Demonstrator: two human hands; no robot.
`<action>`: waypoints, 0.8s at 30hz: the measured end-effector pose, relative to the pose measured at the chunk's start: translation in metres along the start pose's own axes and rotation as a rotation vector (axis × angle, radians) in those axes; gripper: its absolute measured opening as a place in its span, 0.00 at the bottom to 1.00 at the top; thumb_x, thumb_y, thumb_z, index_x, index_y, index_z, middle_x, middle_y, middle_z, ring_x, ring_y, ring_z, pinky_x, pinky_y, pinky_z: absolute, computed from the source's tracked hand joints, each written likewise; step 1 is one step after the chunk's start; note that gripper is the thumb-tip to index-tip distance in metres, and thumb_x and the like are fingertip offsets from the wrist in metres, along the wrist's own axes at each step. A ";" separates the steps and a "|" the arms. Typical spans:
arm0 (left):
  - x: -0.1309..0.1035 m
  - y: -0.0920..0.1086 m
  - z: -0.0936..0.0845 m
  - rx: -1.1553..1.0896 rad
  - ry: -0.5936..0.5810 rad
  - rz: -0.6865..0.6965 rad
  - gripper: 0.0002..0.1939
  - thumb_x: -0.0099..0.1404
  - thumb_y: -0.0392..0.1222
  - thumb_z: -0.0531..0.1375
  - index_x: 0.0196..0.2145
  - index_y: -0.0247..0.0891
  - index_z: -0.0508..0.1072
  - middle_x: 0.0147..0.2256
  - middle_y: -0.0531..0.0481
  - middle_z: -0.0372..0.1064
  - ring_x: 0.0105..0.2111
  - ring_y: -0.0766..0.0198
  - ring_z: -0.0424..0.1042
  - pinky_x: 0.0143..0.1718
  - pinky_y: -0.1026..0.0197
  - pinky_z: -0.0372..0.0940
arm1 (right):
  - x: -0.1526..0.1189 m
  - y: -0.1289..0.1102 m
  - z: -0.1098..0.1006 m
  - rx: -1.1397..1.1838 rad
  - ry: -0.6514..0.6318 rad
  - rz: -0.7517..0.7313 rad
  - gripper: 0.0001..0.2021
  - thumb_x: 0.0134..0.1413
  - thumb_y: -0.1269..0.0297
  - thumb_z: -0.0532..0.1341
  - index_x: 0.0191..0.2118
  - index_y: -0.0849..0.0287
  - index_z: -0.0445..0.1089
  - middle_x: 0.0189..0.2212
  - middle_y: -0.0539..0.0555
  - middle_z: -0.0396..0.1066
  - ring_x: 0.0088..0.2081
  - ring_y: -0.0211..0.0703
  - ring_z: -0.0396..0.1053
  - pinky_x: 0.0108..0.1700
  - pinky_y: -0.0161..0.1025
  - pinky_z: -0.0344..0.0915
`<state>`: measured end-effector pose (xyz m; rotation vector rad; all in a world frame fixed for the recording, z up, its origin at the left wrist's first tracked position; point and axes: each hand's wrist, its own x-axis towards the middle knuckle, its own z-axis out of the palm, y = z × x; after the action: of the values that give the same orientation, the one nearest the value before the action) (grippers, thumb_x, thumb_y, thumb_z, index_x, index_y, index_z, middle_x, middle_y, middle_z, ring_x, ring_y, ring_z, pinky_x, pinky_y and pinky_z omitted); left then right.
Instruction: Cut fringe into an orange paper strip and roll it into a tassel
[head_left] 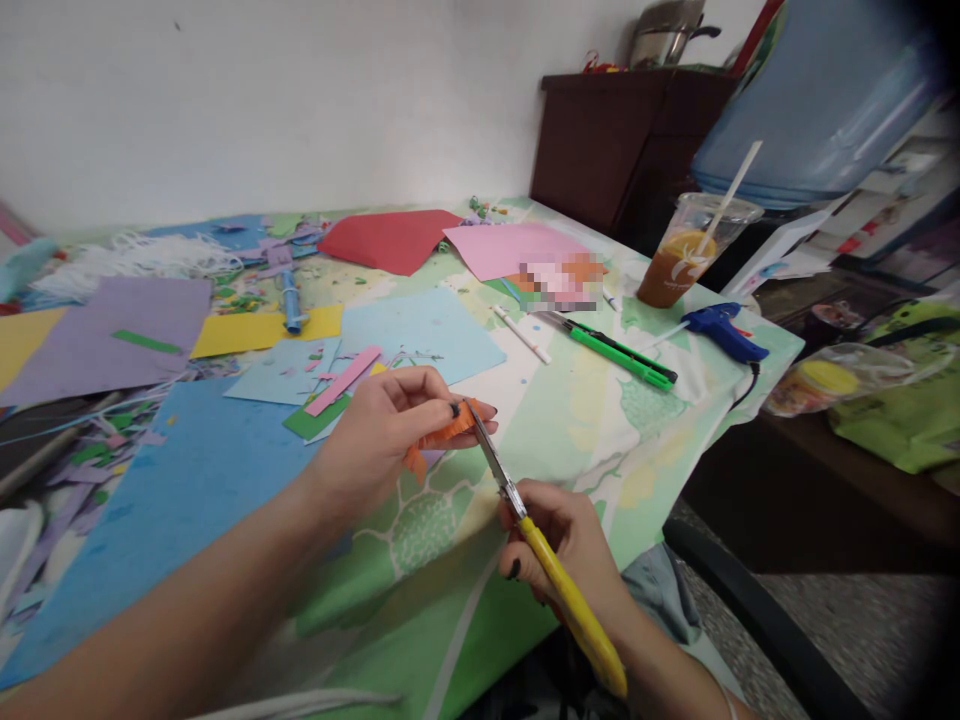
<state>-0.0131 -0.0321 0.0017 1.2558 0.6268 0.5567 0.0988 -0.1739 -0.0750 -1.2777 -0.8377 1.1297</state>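
Between the thumb and fingers of my left hand (397, 420) is pinched a small orange strip (450, 428) with a fringed edge; one end hangs down below the fingers. My right hand (562, 545) grips yellow-handled scissors (570, 600), their blades pointing up and left. The blade tips meet the orange strip right by my left fingertips. Beneath and beyond my left hand lie a pink strip (345, 380), a green piece (315, 420) and light blue sheets (427, 335).
A green utility knife (622, 357), a white pen (521, 334), a blue glue gun (724, 332) and a drink cup (686, 255) are on the right. Red (390, 240), pink (510, 248) and purple (112, 335) sheets lie farther back. Paper scraps cover the left side.
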 end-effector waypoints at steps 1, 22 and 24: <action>0.000 0.000 0.000 -0.002 0.000 -0.002 0.09 0.55 0.33 0.60 0.20 0.36 0.66 0.30 0.47 0.78 0.39 0.56 0.76 0.43 0.52 0.70 | 0.000 0.000 0.000 0.007 -0.004 -0.010 0.22 0.31 0.53 0.73 0.22 0.59 0.60 0.16 0.42 0.48 0.18 0.29 0.44 0.16 0.29 0.42; 0.000 0.001 0.002 -0.052 0.014 0.009 0.09 0.56 0.32 0.60 0.19 0.35 0.67 0.29 0.46 0.78 0.39 0.54 0.77 0.45 0.51 0.69 | 0.000 0.001 -0.002 0.038 -0.062 -0.055 0.25 0.33 0.47 0.70 0.24 0.58 0.57 0.17 0.43 0.50 0.18 0.30 0.45 0.17 0.30 0.42; 0.000 0.001 0.002 -0.034 0.015 0.010 0.09 0.56 0.32 0.60 0.20 0.35 0.67 0.29 0.47 0.78 0.39 0.54 0.76 0.45 0.52 0.69 | 0.000 0.001 -0.002 0.048 -0.051 -0.050 0.24 0.32 0.47 0.71 0.24 0.58 0.58 0.17 0.43 0.51 0.18 0.30 0.46 0.17 0.30 0.43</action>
<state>-0.0121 -0.0330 0.0034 1.2244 0.6209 0.5834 0.1004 -0.1746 -0.0766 -1.1865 -0.8711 1.1404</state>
